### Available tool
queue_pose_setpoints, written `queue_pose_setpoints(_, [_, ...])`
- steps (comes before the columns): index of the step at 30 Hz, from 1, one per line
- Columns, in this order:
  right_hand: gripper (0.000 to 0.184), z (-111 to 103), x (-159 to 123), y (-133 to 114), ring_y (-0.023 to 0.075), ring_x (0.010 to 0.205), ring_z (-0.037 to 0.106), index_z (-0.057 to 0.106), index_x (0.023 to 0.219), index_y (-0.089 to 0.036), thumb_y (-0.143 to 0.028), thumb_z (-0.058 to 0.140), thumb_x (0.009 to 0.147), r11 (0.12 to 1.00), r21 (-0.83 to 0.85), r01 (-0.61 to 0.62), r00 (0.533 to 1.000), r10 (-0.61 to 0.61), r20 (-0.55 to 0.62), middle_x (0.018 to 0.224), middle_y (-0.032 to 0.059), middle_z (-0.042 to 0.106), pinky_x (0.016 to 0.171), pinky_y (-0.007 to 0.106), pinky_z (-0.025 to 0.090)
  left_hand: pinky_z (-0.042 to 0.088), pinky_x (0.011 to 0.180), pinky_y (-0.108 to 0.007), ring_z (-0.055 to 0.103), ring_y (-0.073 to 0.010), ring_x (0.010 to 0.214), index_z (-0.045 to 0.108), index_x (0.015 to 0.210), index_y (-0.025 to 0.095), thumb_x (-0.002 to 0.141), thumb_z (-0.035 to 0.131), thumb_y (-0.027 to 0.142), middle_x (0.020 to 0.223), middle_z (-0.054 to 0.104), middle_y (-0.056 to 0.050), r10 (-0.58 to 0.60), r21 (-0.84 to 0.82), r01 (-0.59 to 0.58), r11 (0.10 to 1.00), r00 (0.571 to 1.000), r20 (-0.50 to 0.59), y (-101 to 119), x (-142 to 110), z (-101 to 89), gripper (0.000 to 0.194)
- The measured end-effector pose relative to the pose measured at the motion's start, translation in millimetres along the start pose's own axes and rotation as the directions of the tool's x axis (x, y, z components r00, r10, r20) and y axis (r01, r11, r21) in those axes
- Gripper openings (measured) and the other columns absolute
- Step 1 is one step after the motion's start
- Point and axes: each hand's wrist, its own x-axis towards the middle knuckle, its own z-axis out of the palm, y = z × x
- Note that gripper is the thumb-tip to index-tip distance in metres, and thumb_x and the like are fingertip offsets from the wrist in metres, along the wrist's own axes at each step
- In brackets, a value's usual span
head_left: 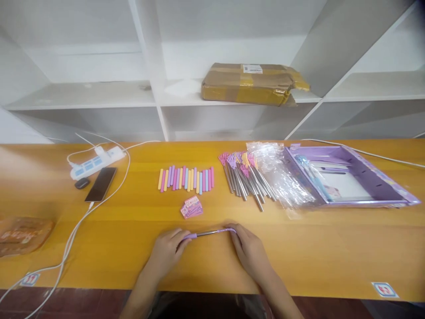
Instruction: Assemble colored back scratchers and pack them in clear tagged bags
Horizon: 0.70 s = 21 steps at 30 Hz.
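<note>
Between my hands, just above the table's front part, is a back scratcher (206,233) with a purple handle, a metal rod and a purple head. My left hand (169,249) is closed round the handle end. At the other end, my right hand (248,249) pinches the purple head, partly hiding it. Beyond them lies a small stack of pink and purple printed cards (192,207). A row of pastel handle tubes (186,179) lies farther back. To its right is a pile of metal rods with coloured hand-shaped heads (247,177).
Clear plastic bags (282,177) lie against an open purple box (381,203) at right. At left are a phone (101,184), a power strip (98,162), white cables (71,239) and an orange packet (25,235). A taped carton (247,84) sits on the white shelf (99,95) behind.
</note>
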Motion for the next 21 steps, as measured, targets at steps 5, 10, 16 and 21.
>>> queue_pose_setpoints(5, [0.027, -1, -2, 0, 0.0249, 0.105, 0.08, 0.067, 0.124, -0.027, -0.023, 0.044, 0.11, 1.0, 0.006, 0.016, 1.0, -0.016, 0.019, 0.122, 0.0047, 0.081, 0.09, 0.04, 0.064, 0.053, 0.077, -0.029, 0.073, -0.0177, 0.085, 0.074, 0.114, 0.025, 0.112, 0.054, 0.033, 0.097, 0.077, -0.002, -0.044, 0.012, 0.044, 0.999, 0.999, 0.025, 4, -2, -2.3, 0.021])
queue_pose_setpoints(10, [0.033, -3, -4, 3, 0.0259, 0.107, 0.079, 0.065, 0.129, -0.026, -0.017, 0.048, 0.102, 0.999, 0.009, 0.038, 0.999, -0.039, 0.028, 0.125, 0.0057, 0.08, 0.091, 0.04, 0.064, 0.051, 0.075, -0.03, 0.072, -0.0188, 0.081, 0.07, 0.106, 0.024, 0.109, 0.058, 0.034, 0.093, 0.076, -0.002, -0.115, 0.016, 0.114, 0.993, 0.992, 0.05, 5, -5, -2.6, 0.015])
queue_pose_setpoints(16, [0.027, -1, -4, -3, 0.0253, 0.093, 0.078, 0.068, 0.121, -0.025, -0.022, 0.044, 0.108, 0.999, 0.018, 0.027, 0.999, -0.028, 0.036, 0.108, 0.0061, 0.08, 0.081, 0.038, 0.063, 0.052, 0.076, -0.03, 0.073, -0.0191, 0.085, 0.069, 0.108, 0.025, 0.109, 0.057, 0.033, 0.098, 0.077, -0.003, -0.146, -0.02, 0.147, 0.989, 0.989, 0.036, 5, -6, -3.4, 0.015])
queue_pose_setpoints(21, [0.024, -21, 3, 13, 0.0239, 0.09, 0.076, 0.069, 0.114, -0.025, -0.025, 0.047, 0.106, 0.999, 0.017, -0.037, 0.994, 0.039, -0.102, 0.103, 0.0065, 0.078, 0.08, 0.034, 0.06, 0.051, 0.074, -0.03, 0.072, -0.0189, 0.083, 0.07, 0.111, 0.026, 0.109, 0.058, 0.034, 0.098, 0.076, -0.003, -0.135, -0.018, 0.136, 0.991, 0.99, 0.036, 6, -7, -4.3, 0.015])
